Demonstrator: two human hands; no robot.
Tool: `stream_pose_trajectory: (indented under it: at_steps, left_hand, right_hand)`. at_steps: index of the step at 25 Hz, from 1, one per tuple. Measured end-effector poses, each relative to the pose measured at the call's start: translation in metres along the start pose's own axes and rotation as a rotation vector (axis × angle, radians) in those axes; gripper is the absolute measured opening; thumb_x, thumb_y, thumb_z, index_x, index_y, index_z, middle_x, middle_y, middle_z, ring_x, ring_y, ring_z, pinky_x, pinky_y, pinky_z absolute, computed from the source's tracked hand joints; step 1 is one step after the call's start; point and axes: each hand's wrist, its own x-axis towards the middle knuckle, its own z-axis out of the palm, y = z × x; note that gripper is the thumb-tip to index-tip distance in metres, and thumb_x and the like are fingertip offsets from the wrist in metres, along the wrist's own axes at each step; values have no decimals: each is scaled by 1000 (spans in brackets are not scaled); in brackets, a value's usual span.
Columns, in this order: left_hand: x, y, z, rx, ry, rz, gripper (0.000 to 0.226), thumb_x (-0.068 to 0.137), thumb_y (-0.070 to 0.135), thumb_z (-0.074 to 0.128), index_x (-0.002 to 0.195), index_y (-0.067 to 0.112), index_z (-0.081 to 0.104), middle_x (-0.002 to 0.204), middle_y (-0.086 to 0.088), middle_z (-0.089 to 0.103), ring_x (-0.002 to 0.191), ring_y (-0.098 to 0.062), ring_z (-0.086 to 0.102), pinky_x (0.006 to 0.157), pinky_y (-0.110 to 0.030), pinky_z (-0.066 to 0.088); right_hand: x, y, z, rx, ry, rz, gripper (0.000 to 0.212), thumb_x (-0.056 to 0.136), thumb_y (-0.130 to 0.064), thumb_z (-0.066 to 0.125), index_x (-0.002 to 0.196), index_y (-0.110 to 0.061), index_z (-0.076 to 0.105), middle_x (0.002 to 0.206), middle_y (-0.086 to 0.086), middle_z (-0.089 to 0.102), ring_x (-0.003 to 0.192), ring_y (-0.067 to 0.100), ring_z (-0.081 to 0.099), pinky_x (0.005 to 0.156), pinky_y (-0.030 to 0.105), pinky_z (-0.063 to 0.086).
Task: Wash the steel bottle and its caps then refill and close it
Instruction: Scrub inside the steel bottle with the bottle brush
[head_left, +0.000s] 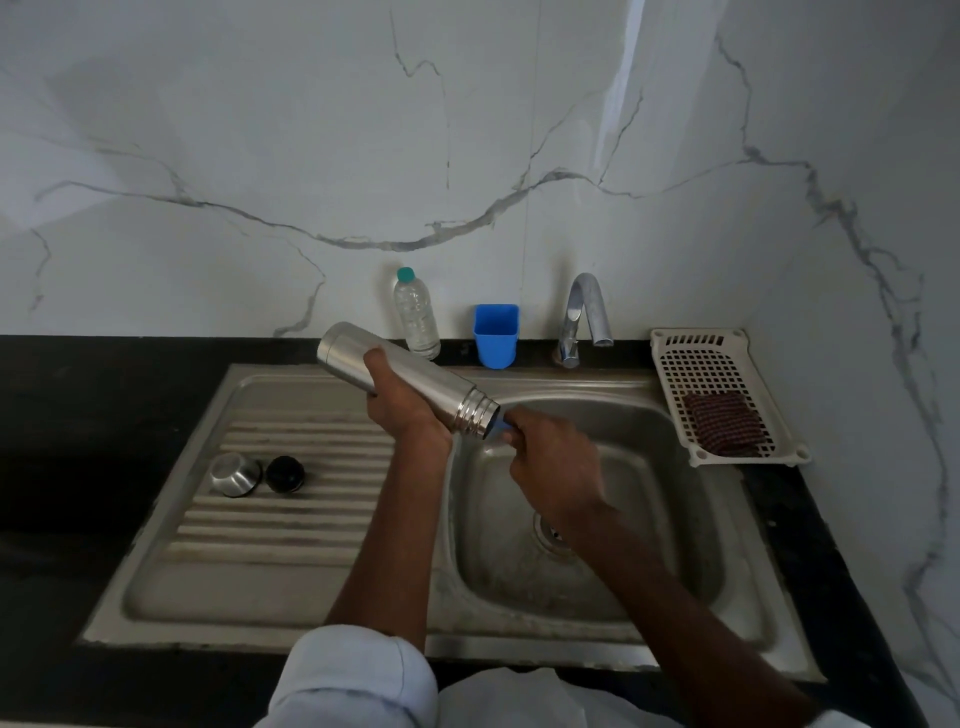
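Head camera, looking down on a steel sink (332, 603) set in a dark counter: my left hand (410, 410) wraps its fingers round the middle of the steel bottle (400, 371), holding it tilted over the edge of the basin, base up toward the wall and open threaded mouth down to the right. My right hand (550, 467) is closed round a blue object (503, 427) that meets the bottle's mouth — from this angle I take it for a brush handle, though only a small blue end shows. On the ribbed drainboard to the left, well apart from the bottle, a steel cap (234, 474) and a black cap (284, 474) sit just beside each other. Against the marbled wall behind the sink stand a clear plastic bottle (415, 314) with a teal lid, a blue cup (496, 335) and the curved tap (584, 319) — its spout is over the basin's far edge. A white slotted tray (675, 343) on the right of the counter holds a dark red scrubber (719, 423).
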Motion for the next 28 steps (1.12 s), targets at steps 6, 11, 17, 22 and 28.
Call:
stream_pose_trajectory:
  at_steps: [6,11,17,22,28]
  left_hand:
    - [20,18,-27,-91,82,134,52,91,47,74,127,12,63,114,-13,74,94,-30,77,73,-40,66]
    - [5,-5,-19,-42,105,96,48,90,46,75,124,15,64,112,-11,75,92,-26,77,78,-42,66]
    - [23,17,-14,-146,97,146,53,91,46,75,129,12,63,115,-13,74,95,-29,77,83,-50,65]
    - [10,7,-8,-119,67,111,53,88,48,75,126,12,63,113,-17,75,92,-33,78,78,-51,66]
    - [6,9,-16,-103,109,130,52,92,44,74,130,11,62,114,-13,74,90,-27,77,77,-44,66]
  right_hand:
    - [-12,111,0,261,-124,26,35,90,-48,56,68,-22,65,59,-8,52,57,10,48,60,46,49]
    - [5,51,18,97,-193,-21,30,101,-32,59,77,-20,71,70,-2,61,65,15,52,64,33,40]
    - [0,99,-12,218,-218,76,31,102,-22,62,76,-8,72,63,-6,55,60,10,49,65,31,36]
    - [13,81,-2,250,-289,50,29,103,-25,60,76,-19,69,69,2,62,66,18,55,68,37,45]
    - [10,88,-5,154,-325,-12,34,102,-35,59,73,-19,67,66,-4,56,63,14,52,69,38,46]
